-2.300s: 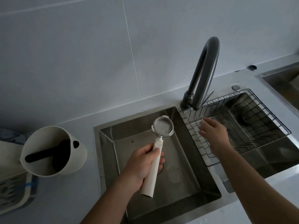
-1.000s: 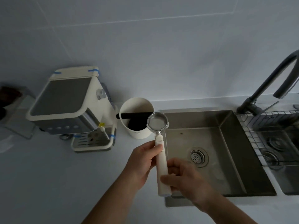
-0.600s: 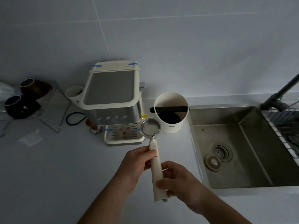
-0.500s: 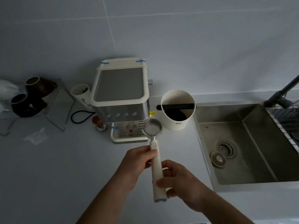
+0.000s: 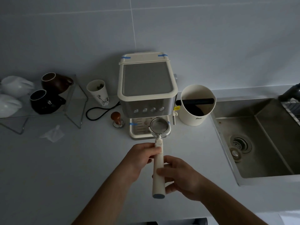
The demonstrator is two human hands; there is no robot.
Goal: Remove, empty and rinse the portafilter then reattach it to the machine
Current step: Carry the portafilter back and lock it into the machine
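The portafilter has a cream handle and a round metal basket, which looks empty. It points away from me, its basket hovering over the front of the drip tray of the cream espresso machine. My left hand grips the handle near the basket. My right hand wraps the lower part of the handle. The machine's group head is hidden under its top.
A cream knock box with a black bar stands right of the machine. The steel sink lies further right. A wooden-topped tamper, a black cable, a paper cup and a rack of mugs are to the left.
I have turned from the sink to the espresso machine. My right hand left the dish rack and took the handle. The portafilter has come closer to the machine's front.
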